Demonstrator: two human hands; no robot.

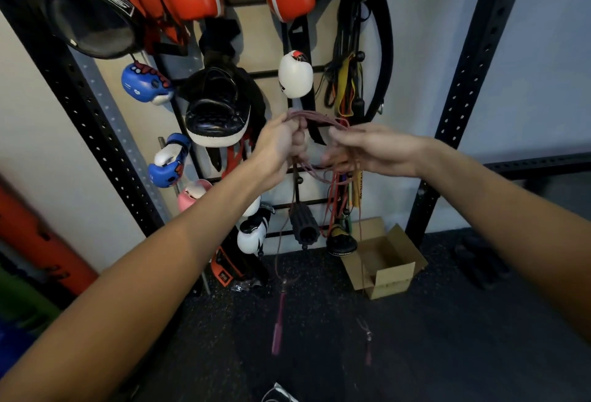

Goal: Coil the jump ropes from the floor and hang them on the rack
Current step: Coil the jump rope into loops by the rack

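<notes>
Our left hand [281,142] and right hand [367,148], fingers curled round the loops, hold a half-coiled jump rope [319,118] before the rack [246,1]. Its pink handle [277,334] dangles at six o'clock above the floor [431,353]. We judge the loose tails may snag on pegs and unravel the coil.

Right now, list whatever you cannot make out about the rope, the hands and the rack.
All in the head view:
- Loop count of the jump rope: strands blur together, and the left hand covers them where it grips.
- Grip of the right hand: fingers smeared among strands.
- Part of the rack behind the hands: covered by both.
- Farther rope handle: small, dim, blurred.
- White object: cut off by the bottom edge.
</notes>
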